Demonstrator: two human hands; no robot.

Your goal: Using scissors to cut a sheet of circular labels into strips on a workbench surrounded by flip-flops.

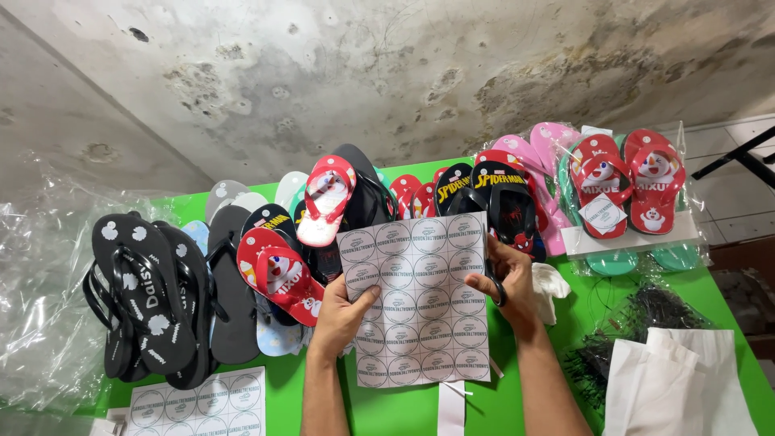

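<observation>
**Sticker sheet held up between both hands**

The left hand (pixel 337 315) pinches the lower left edge of the sheet of round stickers (pixel 418 299). The right hand (pixel 508 282) grips its right edge, fingers through black scissors (pixel 494 287). Flip-flops (pixel 282 274) lie just beyond both hands on the green table (pixel 404 408).

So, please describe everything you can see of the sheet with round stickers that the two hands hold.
The sticker sheet is pale paper with rows of round printed labels, four across. It is held nearly upright above the green table. The left hand pinches its left edge; the right hand, which has scissors, grips the right edge.
</observation>
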